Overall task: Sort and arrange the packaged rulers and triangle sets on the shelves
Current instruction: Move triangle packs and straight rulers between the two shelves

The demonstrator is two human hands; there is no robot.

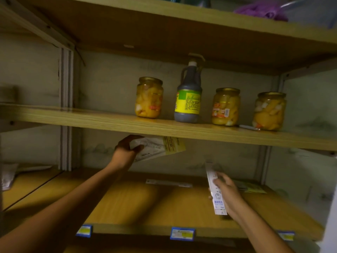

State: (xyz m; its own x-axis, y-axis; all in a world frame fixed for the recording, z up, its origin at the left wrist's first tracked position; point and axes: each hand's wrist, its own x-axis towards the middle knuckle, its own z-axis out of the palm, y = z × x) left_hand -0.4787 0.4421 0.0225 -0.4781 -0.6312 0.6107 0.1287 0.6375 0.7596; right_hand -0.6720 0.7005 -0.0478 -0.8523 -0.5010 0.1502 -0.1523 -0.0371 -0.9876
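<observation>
My left hand grips a packaged triangle set, white with a yellow end, raised just under the middle shelf board. My right hand holds a long white packaged ruler upright and tilted over the lower shelf. Another ruler lies flat near the back of that shelf. A yellow-ended package lies flat at the back right, behind my right hand.
The middle shelf carries three jars of yellow fruit and a dark sauce bottle. Price tags hang on the lower shelf's front edge. Packages lie in the left bay.
</observation>
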